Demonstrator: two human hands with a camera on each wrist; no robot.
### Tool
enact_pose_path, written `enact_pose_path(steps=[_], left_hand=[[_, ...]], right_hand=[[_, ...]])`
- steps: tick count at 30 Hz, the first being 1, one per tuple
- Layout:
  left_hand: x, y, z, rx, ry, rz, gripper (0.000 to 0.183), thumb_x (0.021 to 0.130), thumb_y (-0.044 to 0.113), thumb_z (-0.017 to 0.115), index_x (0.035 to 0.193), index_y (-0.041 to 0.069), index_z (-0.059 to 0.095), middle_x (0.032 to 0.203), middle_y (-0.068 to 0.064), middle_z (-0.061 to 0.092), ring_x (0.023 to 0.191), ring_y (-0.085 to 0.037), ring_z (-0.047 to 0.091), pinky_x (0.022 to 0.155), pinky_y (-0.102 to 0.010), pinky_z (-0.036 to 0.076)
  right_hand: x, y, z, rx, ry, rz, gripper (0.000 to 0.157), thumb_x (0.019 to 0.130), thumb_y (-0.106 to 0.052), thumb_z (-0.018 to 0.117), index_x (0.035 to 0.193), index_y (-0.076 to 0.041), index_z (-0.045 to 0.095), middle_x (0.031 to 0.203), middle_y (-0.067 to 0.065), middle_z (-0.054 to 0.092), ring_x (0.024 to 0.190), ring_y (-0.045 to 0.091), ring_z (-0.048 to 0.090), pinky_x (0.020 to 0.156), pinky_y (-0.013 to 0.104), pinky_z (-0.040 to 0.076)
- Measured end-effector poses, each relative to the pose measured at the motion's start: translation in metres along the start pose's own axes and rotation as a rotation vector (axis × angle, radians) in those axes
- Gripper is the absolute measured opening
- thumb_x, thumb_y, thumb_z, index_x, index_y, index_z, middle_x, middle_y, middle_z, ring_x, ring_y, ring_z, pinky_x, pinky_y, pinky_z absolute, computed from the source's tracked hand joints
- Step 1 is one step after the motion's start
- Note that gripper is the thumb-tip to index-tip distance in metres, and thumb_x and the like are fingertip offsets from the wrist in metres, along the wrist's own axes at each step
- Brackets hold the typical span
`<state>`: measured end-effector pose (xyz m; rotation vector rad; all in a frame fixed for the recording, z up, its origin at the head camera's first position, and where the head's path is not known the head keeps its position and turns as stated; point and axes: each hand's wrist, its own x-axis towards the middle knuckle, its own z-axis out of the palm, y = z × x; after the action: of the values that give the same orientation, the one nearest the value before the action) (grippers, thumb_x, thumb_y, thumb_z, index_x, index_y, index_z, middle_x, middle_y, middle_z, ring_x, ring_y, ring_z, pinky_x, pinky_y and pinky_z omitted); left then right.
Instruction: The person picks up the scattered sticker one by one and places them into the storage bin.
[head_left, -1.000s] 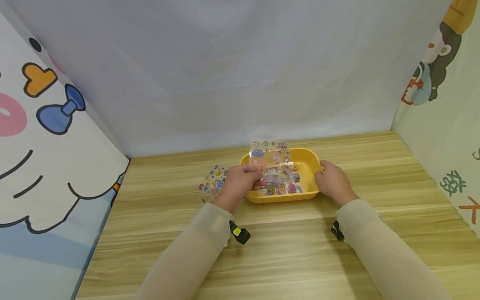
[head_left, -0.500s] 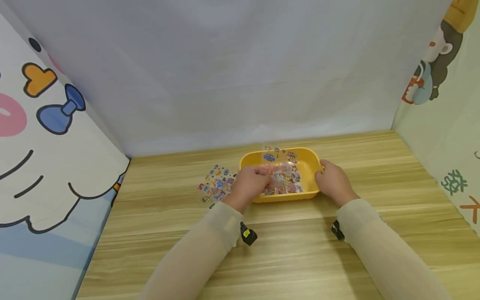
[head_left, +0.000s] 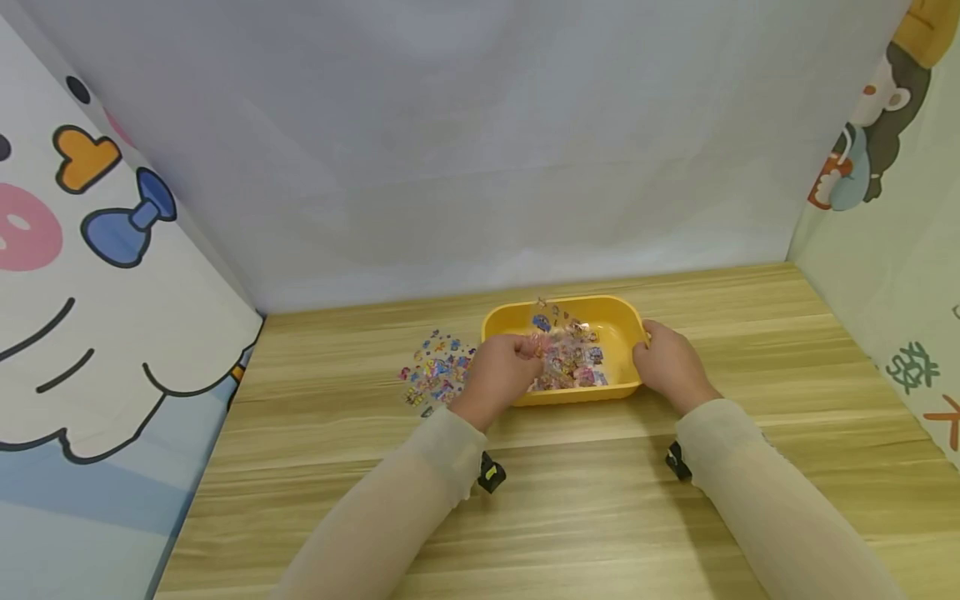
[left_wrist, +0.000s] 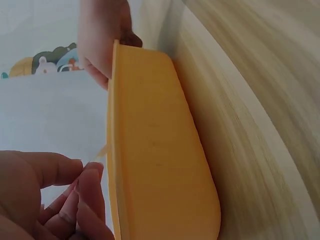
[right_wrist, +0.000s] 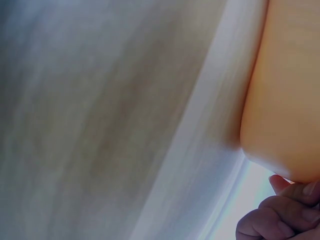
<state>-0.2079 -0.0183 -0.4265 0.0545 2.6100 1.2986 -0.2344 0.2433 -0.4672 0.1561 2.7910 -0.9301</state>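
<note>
A yellow plastic tray (head_left: 619, 350) stands on the wooden table. At its right end my right hand (head_left: 667, 362) grips the rim, the thumb at the near side. My left hand (head_left: 501, 373), over the tray's left side, pinches a clear sticker sheet (head_left: 551, 318) printed with small colourful figures; thumb and index fingertip meet on its edge in the left wrist view. The sheet hangs over the tray's inside, overlapping other printed stickers (head_left: 588, 377) there. To the left of the tray more clear sticker sheets (head_left: 435, 375) lie on the table, partly hidden behind my left hand.
The wooden table (head_left: 585, 517) runs up to a pale cloth backdrop (head_left: 480, 167). Cartoon-printed panels stand along the left (head_left: 112, 333) and right sides. Black wrist cameras (head_left: 491, 472) hang under both sleeves.
My left hand has moved right and lowered the sticker sheet further into the tray. More of the sheets on the table shows. My right hand keeps its hold on the rim.
</note>
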Motion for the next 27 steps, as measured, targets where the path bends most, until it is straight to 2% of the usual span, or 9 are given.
enact_pose_path(steps=[3,5,8,14,19,25,27], left_hand=[[0.001,-0.003,0.000,0.120,0.027,0.039,0.012,0.096,0.017,0.069,0.103,0.010,0.076,0.085,0.002,0.070,0.057,-0.011,0.053,0.056,-0.029,0.047],[0.003,-0.005,-0.001,0.185,0.036,0.062,0.016,0.096,0.019,0.069,0.107,0.010,0.076,0.089,0.003,0.072,0.057,-0.011,0.055,0.055,-0.028,0.047],[0.003,-0.007,-0.002,0.239,0.040,0.073,0.020,0.096,0.024,0.068,0.107,0.009,0.076,0.077,0.005,0.069,0.053,-0.011,0.053,0.050,-0.027,0.044],[0.005,-0.012,-0.002,0.340,0.074,0.060,0.047,0.099,0.047,0.067,0.125,0.008,0.072,0.061,0.004,0.061,0.046,-0.010,0.051,0.046,-0.029,0.044],[0.004,-0.019,-0.004,0.340,0.099,0.066,0.049,0.099,0.046,0.068,0.128,0.006,0.069,0.057,0.003,0.059,0.042,-0.010,0.046,0.043,-0.028,0.041],[0.002,-0.024,-0.008,0.360,0.133,0.051,0.042,0.098,0.038,0.070,0.127,0.008,0.070,0.067,0.005,0.064,0.048,-0.012,0.053,0.049,-0.031,0.045],[0.001,-0.025,-0.009,0.366,0.132,0.046,0.040,0.099,0.035,0.070,0.128,0.009,0.069,0.065,0.003,0.064,0.049,-0.013,0.055,0.049,-0.031,0.047]], right_hand=[[-0.001,0.000,0.000,0.000,-0.001,0.001,0.058,0.106,-0.018,0.037,0.155,0.011,0.031,0.151,0.034,0.042,0.122,0.042,0.054,0.110,0.061,0.039],[-0.001,-0.001,0.000,0.001,0.000,0.001,0.057,0.106,-0.018,0.036,0.155,0.011,0.031,0.151,0.034,0.043,0.122,0.041,0.054,0.109,0.060,0.039],[-0.001,-0.001,0.000,0.001,0.001,0.001,0.057,0.106,-0.018,0.036,0.155,0.011,0.031,0.151,0.034,0.042,0.122,0.041,0.054,0.109,0.060,0.039],[-0.001,0.000,-0.001,0.003,0.001,0.001,0.057,0.106,-0.018,0.037,0.155,0.011,0.031,0.151,0.034,0.043,0.122,0.041,0.054,0.110,0.060,0.039],[-0.002,0.000,-0.001,0.005,-0.006,0.003,0.058,0.106,-0.018,0.037,0.155,0.012,0.029,0.152,0.035,0.041,0.124,0.042,0.053,0.110,0.061,0.039],[-0.002,-0.001,-0.001,0.006,-0.004,0.004,0.057,0.106,-0.018,0.037,0.155,0.012,0.030,0.151,0.034,0.043,0.119,0.040,0.055,0.108,0.060,0.041],[-0.002,-0.001,-0.001,0.007,-0.002,0.002,0.057,0.106,-0.018,0.037,0.155,0.012,0.030,0.150,0.034,0.043,0.117,0.040,0.055,0.108,0.059,0.042]])
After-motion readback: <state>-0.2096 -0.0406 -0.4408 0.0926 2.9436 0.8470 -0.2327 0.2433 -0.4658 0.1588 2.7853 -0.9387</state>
